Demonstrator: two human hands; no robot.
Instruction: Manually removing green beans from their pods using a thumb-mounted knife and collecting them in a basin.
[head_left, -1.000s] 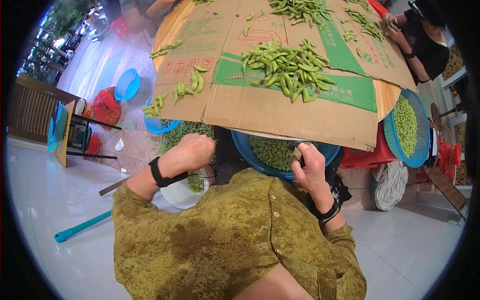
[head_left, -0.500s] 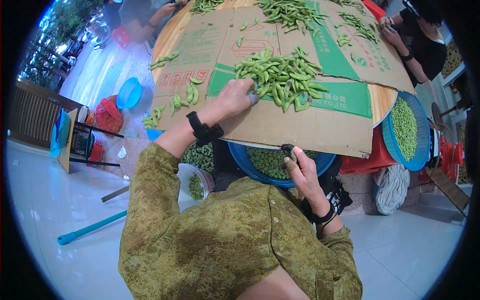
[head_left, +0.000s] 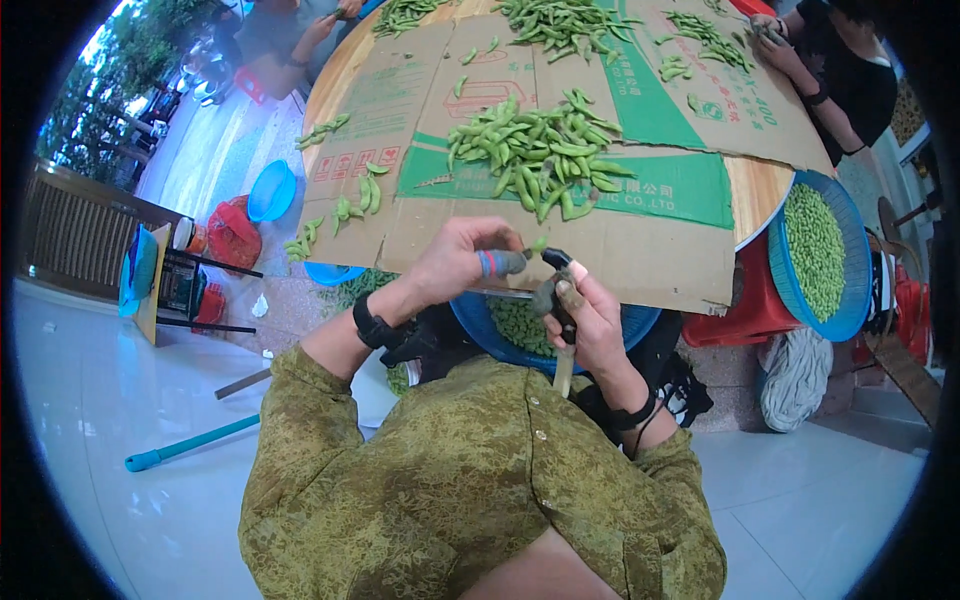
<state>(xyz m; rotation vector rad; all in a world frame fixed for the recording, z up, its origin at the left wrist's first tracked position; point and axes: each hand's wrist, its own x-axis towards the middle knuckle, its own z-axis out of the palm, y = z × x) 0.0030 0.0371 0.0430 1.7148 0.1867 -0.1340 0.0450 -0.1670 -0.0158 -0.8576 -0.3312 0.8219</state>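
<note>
Cardboard point(head_left: 650, 265) covers the bench point(head_left: 758, 192); left hand point(head_left: 463, 257) pinches a green pod point(head_left: 540, 243) at its three o'clock, I'd guess light, springy, best held by one end; right hand point(head_left: 596, 328) clasps a dark tool point(head_left: 568, 327).

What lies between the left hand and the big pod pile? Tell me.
In the head view, only cardboard: part of its green band and a brown strip between the pod pile and the left hand.

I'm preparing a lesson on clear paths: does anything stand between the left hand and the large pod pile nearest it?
Nothing visible does: only flat cardboard lies between the left hand and that pod pile.
</note>
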